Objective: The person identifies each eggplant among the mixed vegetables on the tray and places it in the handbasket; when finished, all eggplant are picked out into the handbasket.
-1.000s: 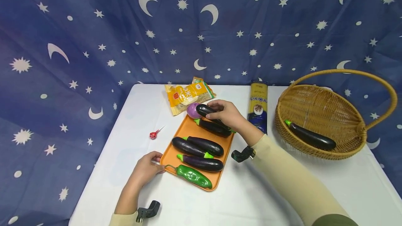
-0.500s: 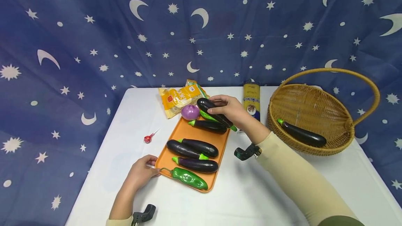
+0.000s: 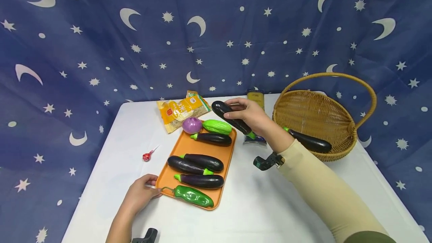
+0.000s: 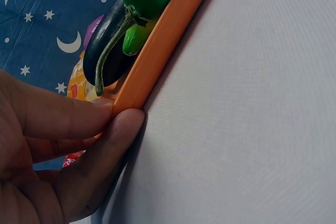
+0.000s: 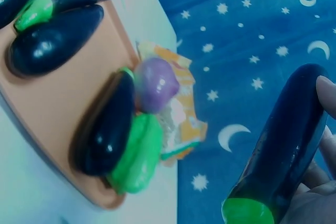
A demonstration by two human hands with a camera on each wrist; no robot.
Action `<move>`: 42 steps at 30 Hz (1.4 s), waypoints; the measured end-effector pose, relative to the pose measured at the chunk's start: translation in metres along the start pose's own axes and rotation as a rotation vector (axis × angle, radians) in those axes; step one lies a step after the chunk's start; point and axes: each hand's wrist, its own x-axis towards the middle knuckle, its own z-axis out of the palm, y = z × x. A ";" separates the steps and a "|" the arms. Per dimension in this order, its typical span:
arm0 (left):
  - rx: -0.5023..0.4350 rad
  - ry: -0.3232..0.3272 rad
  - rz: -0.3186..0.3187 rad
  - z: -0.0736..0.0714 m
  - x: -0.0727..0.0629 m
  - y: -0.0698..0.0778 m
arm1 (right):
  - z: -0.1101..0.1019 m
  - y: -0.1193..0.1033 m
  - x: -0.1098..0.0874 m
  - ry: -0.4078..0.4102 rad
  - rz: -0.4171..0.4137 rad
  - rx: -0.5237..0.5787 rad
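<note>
In the head view my right hand (image 3: 251, 117) holds an eggplant (image 3: 233, 118) in the air, between the orange tray (image 3: 179, 147) and the wicker basket (image 3: 314, 111). The right wrist view shows thumb and fingers round this eggplant (image 5: 286, 140), its green stem end low. My left hand (image 3: 140, 192) pinches the tray's near left corner, thumb on top in the left wrist view. Several eggplants (image 3: 200, 181) lie on the tray, with a green pepper (image 3: 193, 195) at its near end. A purple onion (image 3: 192, 125) and a ridged light green vegetable (image 3: 217, 126) are at the far end.
Another eggplant (image 3: 310, 141) lies inside the basket, partly behind my right arm. Yellow food bags (image 3: 182, 110) are behind the tray, and a yellow and blue packet (image 3: 255, 98) stands partly hidden by the right hand. A red lollipop (image 3: 147, 156) lies left of the tray.
My right hand has lifted the eggplant off the tray's far end and carried it rightwards, uncovering the light green vegetable. The left hand stays on the tray corner. The head view has shifted.
</note>
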 end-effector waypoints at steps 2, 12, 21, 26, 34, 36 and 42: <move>-0.006 -0.003 -0.013 -0.001 0.000 -0.001 | -0.007 -0.003 -0.004 0.016 -0.007 0.002; 0.012 -0.012 -0.040 -0.005 0.000 -0.007 | -0.044 -0.013 -0.022 0.110 -0.003 -0.022; 0.026 -0.023 -0.055 -0.008 0.002 -0.009 | -0.079 -0.014 -0.042 0.179 0.009 0.036; -0.021 -0.038 -0.045 -0.008 0.002 -0.010 | -0.103 -0.011 -0.057 0.209 0.026 0.047; -0.058 -0.059 -0.051 -0.006 0.005 -0.008 | -0.143 0.004 -0.076 0.275 0.085 -0.081; -0.035 -0.061 -0.048 -0.006 0.006 -0.007 | -0.153 0.008 -0.079 0.291 0.117 -0.124; -0.017 -0.071 -0.047 -0.005 0.010 -0.004 | -0.175 0.019 -0.089 0.317 0.194 -0.294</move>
